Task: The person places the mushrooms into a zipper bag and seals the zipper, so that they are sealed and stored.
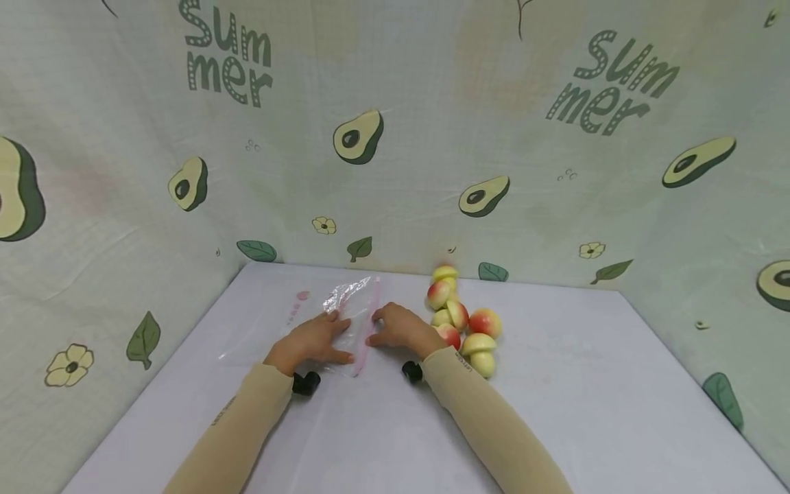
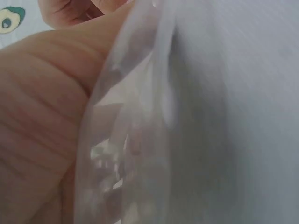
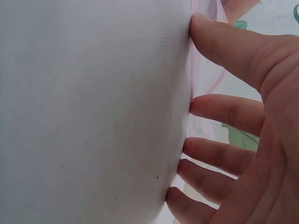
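A clear plastic zip bag (image 1: 345, 312) with a pink strip along its right edge lies flat on the table. My left hand (image 1: 313, 341) rests on the bag with fingers spread; in the left wrist view the clear film (image 2: 126, 140) stands up beside the palm. My right hand (image 1: 402, 328) is at the bag's pink edge, its thumb and fingers apart. In the right wrist view the fingertips (image 3: 198, 103) of that hand touch the white tabletop along the pink strip, with nothing held between them.
Several yellow and red mushroom-shaped pieces (image 1: 484, 322) lie in a cluster just right of my right hand, partly behind the wrist. A patterned cloth (image 1: 420, 137) hangs behind and beside the white table (image 1: 568, 384). Black wrist cameras (image 1: 306, 383) sit under both wrists.
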